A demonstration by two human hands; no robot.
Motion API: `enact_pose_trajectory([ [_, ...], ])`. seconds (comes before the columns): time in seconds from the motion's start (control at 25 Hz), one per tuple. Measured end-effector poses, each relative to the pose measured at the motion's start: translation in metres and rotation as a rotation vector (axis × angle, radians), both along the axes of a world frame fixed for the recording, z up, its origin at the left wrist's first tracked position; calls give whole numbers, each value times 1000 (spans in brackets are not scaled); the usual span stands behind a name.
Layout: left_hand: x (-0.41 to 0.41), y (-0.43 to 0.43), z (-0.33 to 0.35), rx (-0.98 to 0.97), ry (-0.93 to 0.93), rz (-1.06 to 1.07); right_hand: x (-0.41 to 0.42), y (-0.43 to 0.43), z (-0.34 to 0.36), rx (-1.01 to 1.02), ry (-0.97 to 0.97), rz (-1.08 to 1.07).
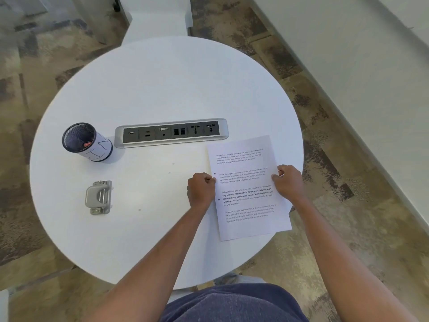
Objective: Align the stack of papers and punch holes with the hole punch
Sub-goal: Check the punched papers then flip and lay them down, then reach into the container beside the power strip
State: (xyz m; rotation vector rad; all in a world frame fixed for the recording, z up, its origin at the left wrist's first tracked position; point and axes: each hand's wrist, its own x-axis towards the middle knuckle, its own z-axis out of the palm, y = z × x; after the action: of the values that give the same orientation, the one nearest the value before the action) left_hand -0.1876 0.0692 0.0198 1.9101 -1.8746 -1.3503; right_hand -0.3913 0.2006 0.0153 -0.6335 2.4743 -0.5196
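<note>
Two hands on my stack of papers [248,182]: left hand [201,190] pinches left edge, right hand [289,181] pinches right edge. Hole punch [99,197] lies well apart, untouched.

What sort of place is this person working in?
Probably an office or meeting room: the round white table has a built-in silver socket strip, and there are a black mesh pen cup, a grey metal hole punch and printed white paper sheets.
</note>
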Motion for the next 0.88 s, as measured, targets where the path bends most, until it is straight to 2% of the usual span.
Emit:
enact_pose_trajectory([
  [0.2,3,-3,2,-18,-35,-6,6,0,2,10,57,-25],
  [0.68,55,-20,19,-87,70,-153,49,-41,18,-276,122,54],
  [0.88,118,-42,18,-222,18,-51,101,-86,17,-379,54,232],
])
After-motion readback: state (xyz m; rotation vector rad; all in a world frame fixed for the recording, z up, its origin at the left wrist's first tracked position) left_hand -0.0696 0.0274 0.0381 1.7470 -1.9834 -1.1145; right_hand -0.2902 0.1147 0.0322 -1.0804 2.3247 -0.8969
